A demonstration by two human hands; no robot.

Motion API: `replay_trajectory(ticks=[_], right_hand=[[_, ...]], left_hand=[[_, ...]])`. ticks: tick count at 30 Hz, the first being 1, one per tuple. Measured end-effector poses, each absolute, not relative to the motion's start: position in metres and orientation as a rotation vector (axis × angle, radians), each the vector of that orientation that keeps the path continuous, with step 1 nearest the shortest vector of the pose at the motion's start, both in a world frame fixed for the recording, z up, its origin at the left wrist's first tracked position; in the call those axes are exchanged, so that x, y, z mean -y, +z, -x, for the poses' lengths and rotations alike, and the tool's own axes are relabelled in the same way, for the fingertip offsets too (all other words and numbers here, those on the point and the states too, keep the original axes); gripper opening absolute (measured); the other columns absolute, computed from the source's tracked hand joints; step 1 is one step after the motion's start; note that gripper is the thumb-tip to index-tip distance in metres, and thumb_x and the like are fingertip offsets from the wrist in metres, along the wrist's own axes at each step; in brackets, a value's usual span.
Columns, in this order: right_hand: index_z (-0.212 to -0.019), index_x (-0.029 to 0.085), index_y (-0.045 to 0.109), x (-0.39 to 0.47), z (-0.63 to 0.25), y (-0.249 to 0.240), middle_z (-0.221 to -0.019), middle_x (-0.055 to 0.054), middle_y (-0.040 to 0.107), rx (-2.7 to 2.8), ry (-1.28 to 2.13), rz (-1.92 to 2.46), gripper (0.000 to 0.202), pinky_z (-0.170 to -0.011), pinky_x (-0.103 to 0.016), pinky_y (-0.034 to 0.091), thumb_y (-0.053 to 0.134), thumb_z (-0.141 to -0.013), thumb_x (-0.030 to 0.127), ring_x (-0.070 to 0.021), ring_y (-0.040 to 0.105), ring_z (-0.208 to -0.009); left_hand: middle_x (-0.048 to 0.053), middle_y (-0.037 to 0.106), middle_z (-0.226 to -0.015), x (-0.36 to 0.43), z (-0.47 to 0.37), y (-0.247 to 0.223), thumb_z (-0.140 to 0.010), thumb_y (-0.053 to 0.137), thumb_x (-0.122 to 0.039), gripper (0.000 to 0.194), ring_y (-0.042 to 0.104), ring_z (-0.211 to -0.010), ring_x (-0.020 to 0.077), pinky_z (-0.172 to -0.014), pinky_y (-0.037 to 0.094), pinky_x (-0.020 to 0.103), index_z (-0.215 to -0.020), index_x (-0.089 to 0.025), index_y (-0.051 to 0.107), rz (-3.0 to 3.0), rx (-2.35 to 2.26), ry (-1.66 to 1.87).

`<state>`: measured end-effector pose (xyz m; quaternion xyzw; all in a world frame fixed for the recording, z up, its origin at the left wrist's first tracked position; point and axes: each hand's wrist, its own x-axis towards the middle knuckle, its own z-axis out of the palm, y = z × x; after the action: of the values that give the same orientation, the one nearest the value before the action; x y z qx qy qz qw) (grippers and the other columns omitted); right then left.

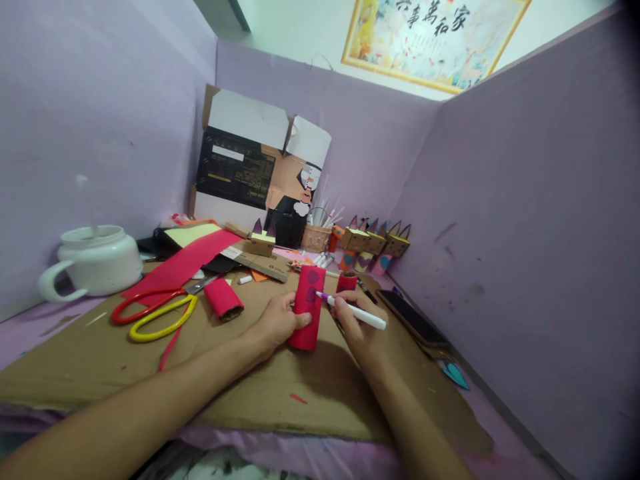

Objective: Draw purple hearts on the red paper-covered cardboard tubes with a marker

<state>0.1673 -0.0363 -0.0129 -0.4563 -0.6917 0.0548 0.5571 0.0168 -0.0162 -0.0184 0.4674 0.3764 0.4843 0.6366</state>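
My left hand (277, 324) is closed round a red paper-covered tube (307, 327), thumb across its lower front, holding it over the cardboard sheet. Purple shapes are drawn on the tube's upper half. In my right hand (361, 328) is a white marker (363, 315), pinched near its purple tip, which meets or nearly meets the tube beside the lower shape. Behind my right hand stands another red tube (347, 283), partly hidden, with a dark shape on it. To the left, a shorter red tube (223, 298) lies on its side.
Scissors (165, 313) with red and yellow handles lie left, by a red paper strip (185, 263) and a white pot (100, 260). A phone (413, 317) rests right. Box-headed figures (375, 241), a pen basket (317, 237) and a flattened box (240, 167) line the back. Purple walls enclose the sides.
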Motion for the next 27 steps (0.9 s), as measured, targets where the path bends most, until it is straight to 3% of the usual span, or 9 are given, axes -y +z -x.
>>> replay_trajectory(ticks=[12,27], right_hand=[[-0.066,0.018,0.06,0.0368,-0.1686,-0.0138,-0.052,0.001,0.056,1.669,0.087,1.097,0.02,-0.046,-0.022,0.037,0.052,-0.08,0.029,-0.0113,0.049,-0.046],[-0.077,0.017,0.063,0.0348,-0.1688,-0.0151,-0.061,-0.001,0.062,1.622,0.145,1.049,0.018,-0.051,-0.023,0.042,0.052,-0.082,0.03,-0.0135,0.056,-0.054]], left_hand=[[0.002,0.066,-0.07,0.0173,-0.0157,-0.0173,-0.053,0.067,-0.008,0.032,0.056,-0.061,0.0134,-0.061,0.043,0.025,-0.085,-0.012,0.063,-1.072,-0.876,1.111],[0.003,0.068,-0.075,0.0168,-0.0161,-0.0188,-0.053,0.065,-0.007,0.032,0.058,-0.064,0.0149,-0.063,0.044,0.026,-0.085,-0.012,0.065,-1.076,-0.865,1.119]])
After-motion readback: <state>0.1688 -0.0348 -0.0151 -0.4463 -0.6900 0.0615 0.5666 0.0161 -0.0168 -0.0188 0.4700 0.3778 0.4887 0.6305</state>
